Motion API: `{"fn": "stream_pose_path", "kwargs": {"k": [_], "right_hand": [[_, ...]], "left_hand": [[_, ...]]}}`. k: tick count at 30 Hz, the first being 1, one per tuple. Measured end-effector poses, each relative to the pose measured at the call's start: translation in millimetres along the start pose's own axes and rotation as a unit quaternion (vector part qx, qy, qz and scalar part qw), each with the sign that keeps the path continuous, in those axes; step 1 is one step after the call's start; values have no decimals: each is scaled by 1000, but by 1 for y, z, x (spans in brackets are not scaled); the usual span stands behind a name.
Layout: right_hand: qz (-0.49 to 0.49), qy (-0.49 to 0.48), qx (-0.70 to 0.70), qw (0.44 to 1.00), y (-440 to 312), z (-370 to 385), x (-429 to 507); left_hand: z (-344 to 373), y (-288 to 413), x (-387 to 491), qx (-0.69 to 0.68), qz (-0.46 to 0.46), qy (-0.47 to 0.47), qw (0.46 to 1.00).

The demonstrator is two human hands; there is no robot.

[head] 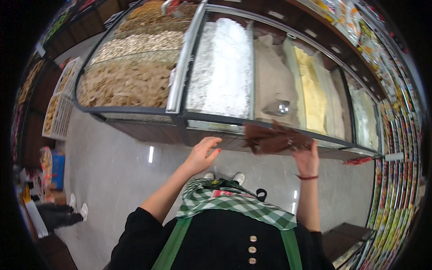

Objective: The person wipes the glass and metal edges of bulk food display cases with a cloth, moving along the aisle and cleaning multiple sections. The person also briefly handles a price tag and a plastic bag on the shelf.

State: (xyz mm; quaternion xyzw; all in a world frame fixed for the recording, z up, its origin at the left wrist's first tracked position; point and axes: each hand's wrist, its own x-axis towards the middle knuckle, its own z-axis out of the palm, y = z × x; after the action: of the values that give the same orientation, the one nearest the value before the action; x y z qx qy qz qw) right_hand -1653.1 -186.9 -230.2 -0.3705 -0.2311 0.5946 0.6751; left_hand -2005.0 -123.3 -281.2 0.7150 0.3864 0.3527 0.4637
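A brown cloth (278, 137), blurred by motion, stretches out from my right hand (307, 158), which grips its right end in front of the bulk-food bin rim. My left hand (203, 156) is to the left of the cloth with its fingers apart, holding nothing. Beyond the rim (216, 117) lie a white powdery or flaky food (226, 71), a beige powder (273, 71) with a shiny metal scoop (282, 107) on it, and a yellow powder (308, 91). Glass dividers separate these foods. I wear a green checked apron (236, 202).
Bins of brown dried flakes (128, 82) and pale pieces (138, 44) stand at the left. White baskets (59, 116) are beside them. Shelves of packets (398, 189) line the right. Another person's legs (60, 214) show at the lower left, near a blue box (58, 168).
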Motion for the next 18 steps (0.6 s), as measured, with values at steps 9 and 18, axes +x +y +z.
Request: {"fn": "stream_pose_path", "kwargs": {"k": [9, 18], "right_hand": [[45, -8, 109, 993, 27, 83, 1], [-108, 137, -449, 876, 18, 37, -21]], "left_hand": [[27, 58, 46, 25, 99, -38, 994], [47, 15, 61, -253, -124, 36, 959]]}}
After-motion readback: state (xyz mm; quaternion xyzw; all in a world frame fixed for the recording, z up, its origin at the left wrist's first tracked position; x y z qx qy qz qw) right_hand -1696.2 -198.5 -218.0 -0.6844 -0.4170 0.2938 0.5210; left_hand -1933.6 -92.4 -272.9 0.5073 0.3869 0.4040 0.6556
